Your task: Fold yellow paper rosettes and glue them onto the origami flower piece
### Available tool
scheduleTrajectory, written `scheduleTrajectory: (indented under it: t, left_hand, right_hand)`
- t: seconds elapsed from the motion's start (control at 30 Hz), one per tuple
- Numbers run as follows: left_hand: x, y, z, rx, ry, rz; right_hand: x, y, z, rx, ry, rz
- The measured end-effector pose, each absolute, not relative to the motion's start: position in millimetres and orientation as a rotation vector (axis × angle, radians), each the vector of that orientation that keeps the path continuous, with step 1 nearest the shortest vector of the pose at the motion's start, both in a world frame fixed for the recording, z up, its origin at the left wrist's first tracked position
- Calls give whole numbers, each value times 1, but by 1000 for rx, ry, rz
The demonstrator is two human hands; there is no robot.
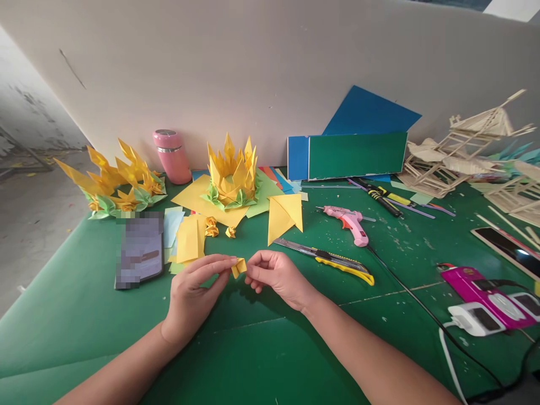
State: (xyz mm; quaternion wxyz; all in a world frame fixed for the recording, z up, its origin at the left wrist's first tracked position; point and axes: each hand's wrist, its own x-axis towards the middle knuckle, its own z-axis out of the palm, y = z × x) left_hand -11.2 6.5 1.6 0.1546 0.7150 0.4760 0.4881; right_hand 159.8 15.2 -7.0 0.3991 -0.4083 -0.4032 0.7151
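Note:
Between the thumb and fingers of my left hand (196, 292) is a small folded yellow paper (238, 268). My right hand (278, 278) pinches the right edge of the same piece, its other fingers curled. Just beyond lie small yellow paper roses (211, 227) and a stack of yellow paper sheets (188, 241). Behind these stands a yellow paper crown (231, 174) with green leaves at its base. A larger creased yellow sheet (285, 216) lies past my right hand, with a box cutter (327, 259), blade out, beside it.
A phone (141, 253), a second paper crown (116, 188) and a pink flask (172, 157) are at the left. To the right are a pink glue gun (348, 221) with its cord, a magenta power strip (489, 295) and wooden stick models (455, 152). A green board (356, 157) leans at the back.

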Motion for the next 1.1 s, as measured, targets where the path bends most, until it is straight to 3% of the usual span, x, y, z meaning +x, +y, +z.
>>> scheduleTrajectory:
  t: [0.13, 0.4, 0.67, 0.77, 1.1]
  left_hand:
    - [-10, 7, 2, 2005, 1393, 1358]
    - [-10, 7, -1, 1932, 1367, 1228]
    - [-9, 8, 0, 1527, 1268, 1135]
    - [-7, 8, 4, 1325, 1218, 1051]
    - [-8, 7, 1, 1046, 1164, 1041]
  right_hand:
    - [158, 12, -9, -1073, -1213, 1591]
    - [157, 4, -13, -1089, -1778, 727]
    - [163, 11, -16, -894, -1949, 70]
    - [165, 13, -15, -852, -1906, 62]
    - [160, 8, -11, -968, -1717, 509]
